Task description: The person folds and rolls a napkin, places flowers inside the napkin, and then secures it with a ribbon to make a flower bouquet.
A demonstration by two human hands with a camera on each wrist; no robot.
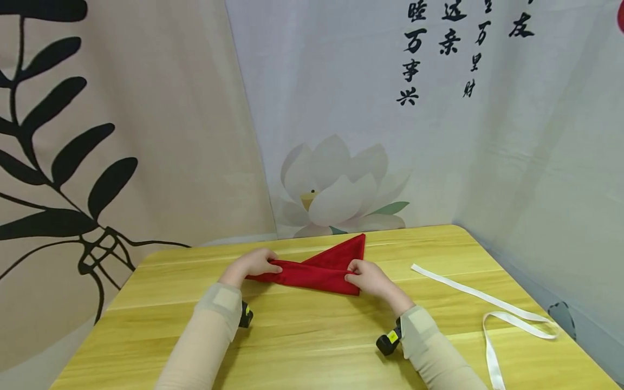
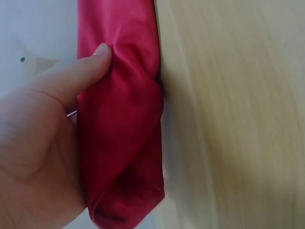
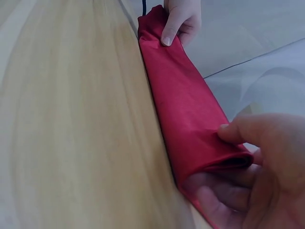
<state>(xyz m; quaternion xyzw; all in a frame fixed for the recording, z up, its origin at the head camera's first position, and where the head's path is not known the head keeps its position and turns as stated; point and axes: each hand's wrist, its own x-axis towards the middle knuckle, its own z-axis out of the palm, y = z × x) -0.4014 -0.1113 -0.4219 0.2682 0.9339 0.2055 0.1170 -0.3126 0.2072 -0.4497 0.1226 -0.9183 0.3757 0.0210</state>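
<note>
A shiny red cloth (image 1: 317,275), folded into a long band, lies across the wooden table, with one triangular corner pointing up toward the back. My left hand (image 1: 254,263) pinches the band near its left end, thumb on top; in the left wrist view the thumb (image 2: 97,59) presses into the fabric and the fingers behind are mostly hidden. At the right end my right hand (image 1: 366,277) holds the folded edge. The right wrist view shows that hand's thumb (image 3: 231,132) over the fold and its fingers (image 3: 224,200) under the layers.
A white ribbon (image 1: 480,295) lies loosely looped on the right side of the wooden table (image 1: 302,336). Behind the table hangs a printed curtain (image 1: 341,108) with a lotus and black characters. Each wrist carries a small black camera (image 1: 388,341).
</note>
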